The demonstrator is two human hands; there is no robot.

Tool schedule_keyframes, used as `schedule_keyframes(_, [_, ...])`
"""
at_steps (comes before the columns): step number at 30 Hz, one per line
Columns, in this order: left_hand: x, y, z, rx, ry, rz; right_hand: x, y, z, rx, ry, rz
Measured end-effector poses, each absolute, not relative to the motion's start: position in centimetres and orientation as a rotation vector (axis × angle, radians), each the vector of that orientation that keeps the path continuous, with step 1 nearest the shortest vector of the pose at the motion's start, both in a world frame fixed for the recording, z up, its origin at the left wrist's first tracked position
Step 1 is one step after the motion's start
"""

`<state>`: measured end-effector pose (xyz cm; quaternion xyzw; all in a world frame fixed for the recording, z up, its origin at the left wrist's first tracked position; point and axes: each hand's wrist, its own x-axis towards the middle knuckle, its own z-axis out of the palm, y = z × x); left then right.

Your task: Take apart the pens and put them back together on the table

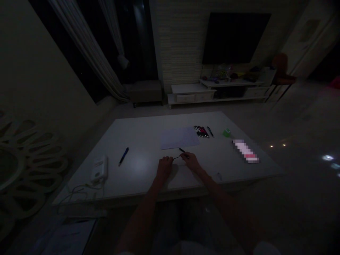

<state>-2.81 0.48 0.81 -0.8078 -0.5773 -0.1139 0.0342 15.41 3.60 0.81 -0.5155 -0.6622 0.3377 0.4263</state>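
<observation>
Hmm, the right hand (191, 161) clenches its grip on a slim pen (182, 152); the left hand's (164, 167) grip is unclear in the gloom. A slip could drop the pen on the table (143, 131).

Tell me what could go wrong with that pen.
The slim dark pen seems pulled apart between the left hand and right hand, so a small piece could slip free. On the white table, it could roll; in this dim light, a dropped piece may be hard to find.

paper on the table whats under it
The paper lies flat on the white table. The table top beneath it is covered, so whatever is under the paper cannot be seen.
</observation>
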Motion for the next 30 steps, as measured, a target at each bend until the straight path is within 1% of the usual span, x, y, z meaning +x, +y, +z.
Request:
schedule_keyframes(11, [-2.6,0.3,1.1,-2.597,-1.715,-0.358,15.7,5.2,1.8,-1.143,-1.923,1.081])
schedule_keyframes(18, [-2.8,0.4,1.0,-2.565,-1.759,-0.315,14.7,5.3,1.1,-1.141,-1.856,1.113])
schedule_keyframes(20, [-2.9,0.4,0.9,-2.526,-1.795,-0.302,15.9,5.4,0.4,-1.206,-1.802,0.998])
schedule_keyframes(23, [-2.9,0.5,0.8,-2.486,-1.844,-0.282,17.7,5.9,-0.8,-1.448,-1.629,0.647])
schedule_keyframes(25, [-2.9,0.6,0.7,-2.473,-1.863,-0.293,17.9,6.4,-1.4,-1.522,-1.596,0.437])
schedule_keyframes(27, [-2.9,0.6,0.5,-2.46,-1.873,-0.312,17.2,7.1,-1.7,-1.521,-1.667,0.326])
schedule_keyframes(30, [-2.9,0.7,0.3,-2.449,-1.885,-0.316,15.3,8.2,-1.9,-1.534,-1.798,0.285])
